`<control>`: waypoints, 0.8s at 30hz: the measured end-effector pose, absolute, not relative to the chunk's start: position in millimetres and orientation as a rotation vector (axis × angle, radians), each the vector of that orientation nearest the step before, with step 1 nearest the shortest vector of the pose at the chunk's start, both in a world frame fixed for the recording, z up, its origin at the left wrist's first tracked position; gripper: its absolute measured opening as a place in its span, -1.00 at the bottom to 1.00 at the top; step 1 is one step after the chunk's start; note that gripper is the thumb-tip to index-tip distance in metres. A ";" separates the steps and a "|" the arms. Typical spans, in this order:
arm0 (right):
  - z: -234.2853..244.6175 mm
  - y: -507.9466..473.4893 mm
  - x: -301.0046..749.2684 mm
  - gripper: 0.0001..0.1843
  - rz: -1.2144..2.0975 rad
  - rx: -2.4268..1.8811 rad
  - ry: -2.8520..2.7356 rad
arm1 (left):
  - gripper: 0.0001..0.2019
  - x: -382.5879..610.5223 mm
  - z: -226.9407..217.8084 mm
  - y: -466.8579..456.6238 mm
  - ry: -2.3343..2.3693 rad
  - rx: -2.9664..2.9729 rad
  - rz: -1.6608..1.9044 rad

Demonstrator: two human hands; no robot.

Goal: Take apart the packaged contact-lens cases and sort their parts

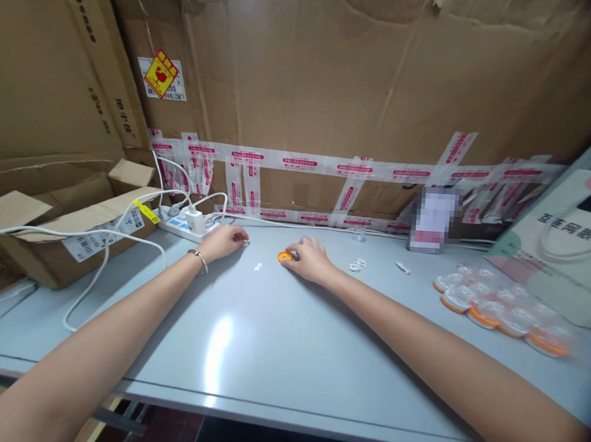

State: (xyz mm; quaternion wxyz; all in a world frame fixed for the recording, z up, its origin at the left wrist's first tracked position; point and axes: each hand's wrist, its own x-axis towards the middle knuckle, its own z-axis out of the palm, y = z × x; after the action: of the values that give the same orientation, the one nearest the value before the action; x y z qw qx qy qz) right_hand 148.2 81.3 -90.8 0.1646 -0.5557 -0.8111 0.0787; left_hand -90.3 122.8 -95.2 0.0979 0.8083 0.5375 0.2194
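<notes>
My right hand (311,259) has its thumb and fingers closed on the edge of a small round orange disc (284,256) with a pale centre, at the tabletop. To its left, my left hand (225,241) rests low over the table with its fingertips pinched. A tiny white piece (246,243) shows at those fingertips, too small to name. Between the hands lie small white round pieces (258,267). Right of my right hand are small white pieces with dark marks (357,265) and a small white tube-like item (403,268).
Several clear-topped orange round cases (500,307) are grouped at the right. A power strip (182,224) with white cables stands behind my left hand. An opened carton (64,240) is at the left, and a large taped carton (304,81) forms the back. A blurred upright phone-like object (434,219) leans there.
</notes>
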 end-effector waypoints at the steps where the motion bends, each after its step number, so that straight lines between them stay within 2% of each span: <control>1: -90.6 81.6 148.5 -0.62 0.233 -1.594 -2.296 | -0.75 -89.7 -94.6 122.2 1.596 2.394 0.662; 4: -87.7 80.7 151.9 -0.58 0.255 -1.600 -2.243 | -0.70 -93.0 -86.0 117.9 1.602 2.415 0.684; 6: -84.5 78.3 157.7 -0.61 0.253 -1.594 -2.202 | -0.74 -98.6 -76.3 112.4 1.590 2.432 0.638; 8: -80.9 74.8 167.3 -0.66 0.253 -1.580 -2.161 | -0.79 -104.3 -66.7 105.3 1.532 2.423 0.478; 12: -74.3 65.0 196.0 -0.71 0.287 -1.495 -2.064 | -0.73 -106.7 -57.6 93.5 1.434 2.341 0.144; 19: -58.0 30.0 250.8 -0.71 0.362 -1.426 -1.967 | -0.80 -99.9 -63.2 93.2 1.437 2.354 0.153; 24: -37.0 -7.0 309.5 -0.69 0.233 -1.562 -1.710 | -0.81 -100.5 -64.8 92.4 1.401 2.336 0.156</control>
State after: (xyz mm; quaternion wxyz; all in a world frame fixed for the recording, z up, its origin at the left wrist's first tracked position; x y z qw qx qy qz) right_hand 309.5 -7.0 -37.0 0.3957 -0.6162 -0.6748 0.0918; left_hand -100.5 92.4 -64.8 0.2052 0.8379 0.5027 0.0559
